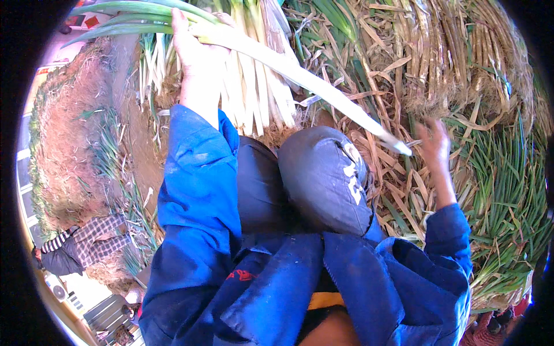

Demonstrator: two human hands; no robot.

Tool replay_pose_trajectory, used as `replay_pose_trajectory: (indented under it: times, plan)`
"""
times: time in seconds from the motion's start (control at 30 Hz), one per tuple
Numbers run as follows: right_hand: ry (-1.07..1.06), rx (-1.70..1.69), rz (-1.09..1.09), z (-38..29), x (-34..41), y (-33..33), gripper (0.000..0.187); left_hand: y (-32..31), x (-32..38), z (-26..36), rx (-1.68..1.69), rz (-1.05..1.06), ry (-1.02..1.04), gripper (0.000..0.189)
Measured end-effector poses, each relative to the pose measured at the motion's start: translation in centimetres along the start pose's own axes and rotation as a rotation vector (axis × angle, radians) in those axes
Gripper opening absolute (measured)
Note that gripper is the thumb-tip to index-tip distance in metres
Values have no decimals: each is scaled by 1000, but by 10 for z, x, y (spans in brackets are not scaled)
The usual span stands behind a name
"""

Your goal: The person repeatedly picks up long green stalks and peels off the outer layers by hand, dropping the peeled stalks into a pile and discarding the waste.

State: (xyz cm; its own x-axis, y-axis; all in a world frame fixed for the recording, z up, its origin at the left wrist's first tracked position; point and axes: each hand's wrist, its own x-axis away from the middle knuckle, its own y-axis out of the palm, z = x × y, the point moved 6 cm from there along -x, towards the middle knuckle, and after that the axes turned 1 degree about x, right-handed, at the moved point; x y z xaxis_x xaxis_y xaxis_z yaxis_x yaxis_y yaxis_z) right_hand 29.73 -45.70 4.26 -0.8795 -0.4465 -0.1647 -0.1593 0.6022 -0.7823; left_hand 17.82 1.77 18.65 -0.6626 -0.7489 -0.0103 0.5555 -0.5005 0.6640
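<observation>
My left hand (200, 54) grips a long Welsh onion (320, 86) just where its green leaves (138, 19) meet the white stalk. The stalk slants down to the right above my knees, and its white root end looks trimmed and bare. Just right of that end is my right hand (434, 142), blurred, its fingers apart and with no object visible in them. Beneath the held stalk, a bundle of peeled white onions (255, 91) lies with roots toward my knees. A smaller group of white-stalked onions (156, 65) lies to its left.
Dry leaf litter (389, 173) covers the ground before my right knee (324, 177). Unpeeled onions with brown stalks (437, 52) are stacked at the upper right, above green leaves (502, 173). A large onion pile (73, 142) stands left, near a person in checked clothing (97, 240).
</observation>
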Motion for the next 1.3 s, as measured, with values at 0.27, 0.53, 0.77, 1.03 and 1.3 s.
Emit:
replay_pose_trajectory:
  times: [0.27,0.53,0.77,1.03,1.3]
  plan:
    - [-432,-465,-105,-220,-33,39,24,29,34,-19,0,-86,-37,46]
    - [-437,-473,-88,-225,-31,46,11,37,73,-21,-12,-270,-84,40]
    - [125,-616,-248,-154,-36,67,24,18,21,8,-20,-120,27,67]
    - [-260,144,-176,-69,26,23,46,-70,-22,40,114,210,-134,69]
    - [298,-682,-339,-14,34,10,23,-74,-19,43,200,187,-245,73]
